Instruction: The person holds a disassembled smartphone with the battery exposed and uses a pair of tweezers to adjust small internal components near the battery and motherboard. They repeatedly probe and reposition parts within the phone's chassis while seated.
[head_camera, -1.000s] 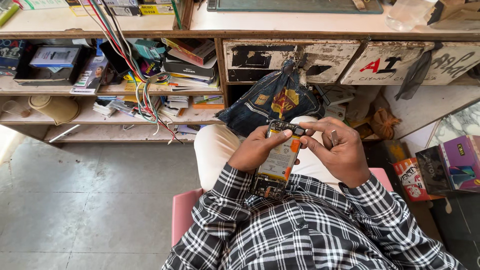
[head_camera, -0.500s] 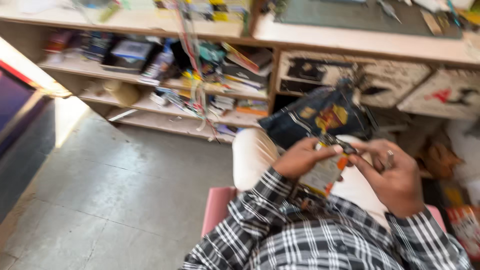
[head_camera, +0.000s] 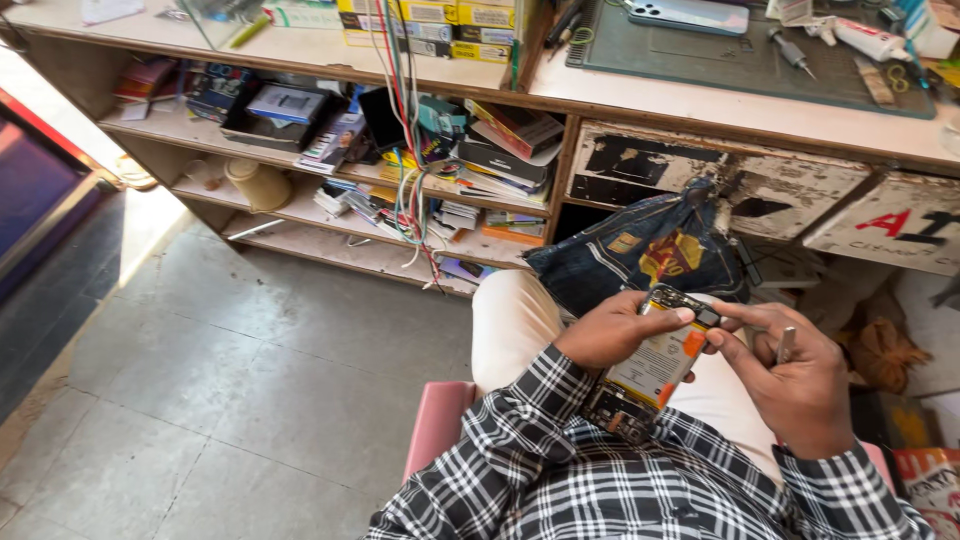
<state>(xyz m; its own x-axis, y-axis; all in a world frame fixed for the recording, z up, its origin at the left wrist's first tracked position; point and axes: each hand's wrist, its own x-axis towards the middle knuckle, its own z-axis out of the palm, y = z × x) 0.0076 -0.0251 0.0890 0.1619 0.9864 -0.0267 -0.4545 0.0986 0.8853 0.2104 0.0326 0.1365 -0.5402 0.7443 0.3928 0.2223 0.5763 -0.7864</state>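
We hold an opened phone with its back cover off, over our lap. Its long axis runs on a slant, the top end pointing up and to the right toward the drawers, the bottom end pointing down toward our chest. The exposed inside shows a flat pale battery with an orange patch, a dark strip of circuit board along the top edge and another dark, busy board at the lower end.

Our left hand is clamped around the phone's upper left side, thumb laid across the top corner. Our right hand is closed on a thin metal tool that stands between its fingers, while its forefinger touches the phone's top right corner. The two hands sit close together, meeting at that top end.

Our sleeves are soft black-and-white checked cloth, our trousers plain cream. We sit on a smooth pink stool. Just beyond the phone, a dark denim cloth hangs crumpled before worn, scuffed drawers. Left of it, wooden shelves hold stacked boxes and dangling coloured wires. The floor is grey stone tile.
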